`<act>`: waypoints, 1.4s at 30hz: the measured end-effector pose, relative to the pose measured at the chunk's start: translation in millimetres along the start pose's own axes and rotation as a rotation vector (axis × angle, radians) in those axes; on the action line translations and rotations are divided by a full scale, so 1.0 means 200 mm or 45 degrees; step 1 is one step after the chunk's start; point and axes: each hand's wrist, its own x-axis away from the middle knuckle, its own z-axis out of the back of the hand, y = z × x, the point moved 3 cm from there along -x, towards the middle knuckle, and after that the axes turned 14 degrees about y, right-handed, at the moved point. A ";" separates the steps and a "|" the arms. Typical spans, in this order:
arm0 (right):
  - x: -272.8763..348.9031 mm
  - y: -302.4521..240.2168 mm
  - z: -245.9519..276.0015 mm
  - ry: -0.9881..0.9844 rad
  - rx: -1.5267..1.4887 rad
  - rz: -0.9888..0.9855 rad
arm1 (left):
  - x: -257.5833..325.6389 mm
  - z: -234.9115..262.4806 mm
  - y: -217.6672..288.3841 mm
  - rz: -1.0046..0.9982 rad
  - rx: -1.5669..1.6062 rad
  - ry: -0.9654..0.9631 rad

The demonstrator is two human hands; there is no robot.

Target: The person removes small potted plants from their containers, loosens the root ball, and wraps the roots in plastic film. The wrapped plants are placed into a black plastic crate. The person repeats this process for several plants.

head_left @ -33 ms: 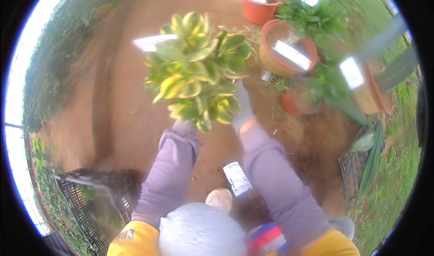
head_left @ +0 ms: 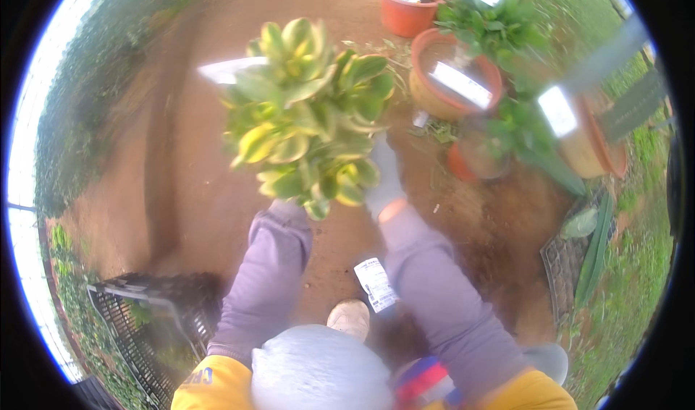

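Note:
A leafy succulent plant with green and yellow-edged leaves is held out in front of me between both arms. A white tag sticks out at its left side. My right hand, in a pale grey glove, reaches under the right side of the leaves, and its fingers are hidden there. Behind the lower leaves my left hand is covered, with only the end of the purple sleeve showing. Whatever the plant stands in is hidden by its foliage. Both hands appear closed around its base.
Several orange pots with plants and white labels stand at the right, among them a wide pot and a tilted pot. A black plastic crate lies at lower left. A printed paper is by my shoe on the brown soil.
The plant has shifted slightly left together with both arms. The whole view has also slid a little.

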 end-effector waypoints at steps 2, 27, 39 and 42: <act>0.20 -0.20 -0.02 0.200 0.944 0.330 | 0.20 0.01 0.14 0.029 0.026 -0.071; 0.47 -0.48 0.83 0.767 1.213 0.159 | 0.58 -0.26 0.04 -0.163 -0.054 -0.398; 0.36 -0.01 0.87 0.524 0.040 -0.484 | 0.50 -0.22 -0.25 0.381 0.192 -0.367; 0.48 -0.08 0.82 0.394 -0.369 -0.645 | 0.49 -0.22 -0.20 0.173 0.238 -0.410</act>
